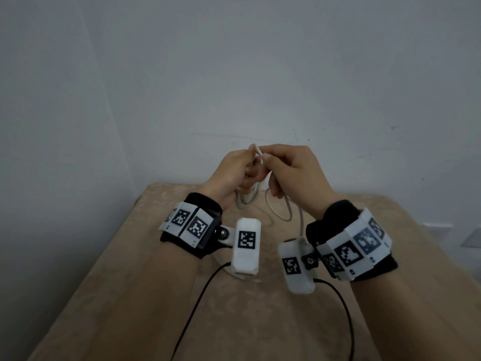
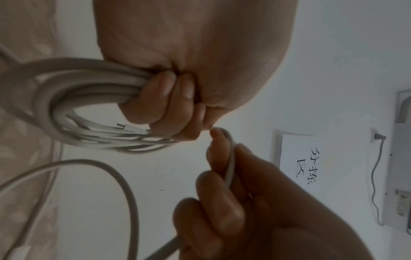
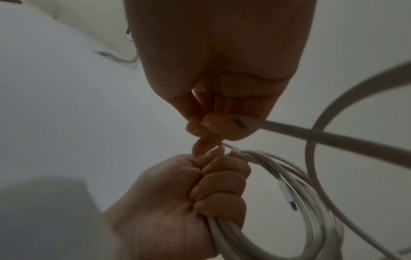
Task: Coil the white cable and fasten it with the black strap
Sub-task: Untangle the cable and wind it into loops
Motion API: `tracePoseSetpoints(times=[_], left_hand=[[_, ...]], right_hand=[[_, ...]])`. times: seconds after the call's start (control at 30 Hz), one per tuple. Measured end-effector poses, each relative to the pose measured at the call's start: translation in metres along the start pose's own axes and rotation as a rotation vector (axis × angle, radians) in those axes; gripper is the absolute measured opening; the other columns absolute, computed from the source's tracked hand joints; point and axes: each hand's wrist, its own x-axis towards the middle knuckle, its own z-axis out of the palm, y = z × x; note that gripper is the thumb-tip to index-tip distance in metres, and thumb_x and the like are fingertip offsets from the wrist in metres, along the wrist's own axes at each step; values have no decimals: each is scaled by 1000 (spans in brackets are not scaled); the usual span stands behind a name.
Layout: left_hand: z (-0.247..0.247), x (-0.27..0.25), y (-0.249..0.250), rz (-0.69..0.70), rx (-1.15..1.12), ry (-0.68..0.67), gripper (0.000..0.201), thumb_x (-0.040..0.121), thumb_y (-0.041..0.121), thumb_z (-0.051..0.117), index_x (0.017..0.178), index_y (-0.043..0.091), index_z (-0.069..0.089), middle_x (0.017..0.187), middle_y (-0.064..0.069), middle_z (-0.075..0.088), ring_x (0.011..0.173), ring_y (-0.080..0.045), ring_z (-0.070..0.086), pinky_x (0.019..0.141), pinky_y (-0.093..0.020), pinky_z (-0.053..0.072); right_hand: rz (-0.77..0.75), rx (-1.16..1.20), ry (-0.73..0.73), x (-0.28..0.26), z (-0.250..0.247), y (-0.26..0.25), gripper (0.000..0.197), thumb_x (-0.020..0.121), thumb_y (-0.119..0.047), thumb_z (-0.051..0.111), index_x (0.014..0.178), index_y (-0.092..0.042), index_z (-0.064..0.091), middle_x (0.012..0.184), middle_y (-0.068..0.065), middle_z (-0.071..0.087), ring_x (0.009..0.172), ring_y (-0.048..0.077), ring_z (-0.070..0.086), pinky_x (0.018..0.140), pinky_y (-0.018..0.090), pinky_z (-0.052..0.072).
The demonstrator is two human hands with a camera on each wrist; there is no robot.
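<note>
- Cable point(image 1: 246, 196), white, is held in the air above a table point(image 1: 130, 269) draped in tan cloth, in front of a pale wall.
- Left hand point(image 1: 229, 173) has its fingers point(image 2: 155, 98) curled tightly round a bundle of finished loops.
- Right hand point(image 1: 294, 170) pinches the loose strand between thumb and fingers point(image 3: 209, 123), just beside the left hand.
- One plug point(image 3: 289, 197) hangs within the loops.

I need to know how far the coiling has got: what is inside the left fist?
The left hand grips several bunched loops of the white cable, and one connector hangs among them. How the strands lie under the fingers is covered.
</note>
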Motion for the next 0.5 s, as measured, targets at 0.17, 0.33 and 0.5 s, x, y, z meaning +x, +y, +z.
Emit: tracePoseSetpoints(times=[0.17, 0.33, 0.5], left_hand=[[2, 0, -2, 42, -40, 68, 53, 103, 36, 31, 56, 13, 39, 36, 8, 29, 32, -6, 20, 40, -19, 13], [2, -1, 1, -38, -121, 100, 64, 97, 58, 21, 54, 14, 41, 35, 4, 34, 28, -8, 28, 34, -17, 19], [-3, 1, 2, -68, -189, 25, 64, 94, 63, 26, 51, 17, 40, 37, 6, 34, 29, -7, 27, 34, -20, 16]], right_hand=[[-43, -57, -31, -3, 8, 0, 23, 96, -9, 47, 102, -10, 69, 60, -1, 64, 37, 8, 51, 43, 19, 42], [-65, -152, -80, -5, 13, 0, 23, 96, -9, 45, 90, 3, 64, 61, 3, 65, 38, 7, 53, 46, 19, 44], [-94, -232, -132, -7, 17, -2, 24, 98, -13, 44, 94, 0, 64, 64, 7, 64, 40, 11, 53, 48, 25, 49]])
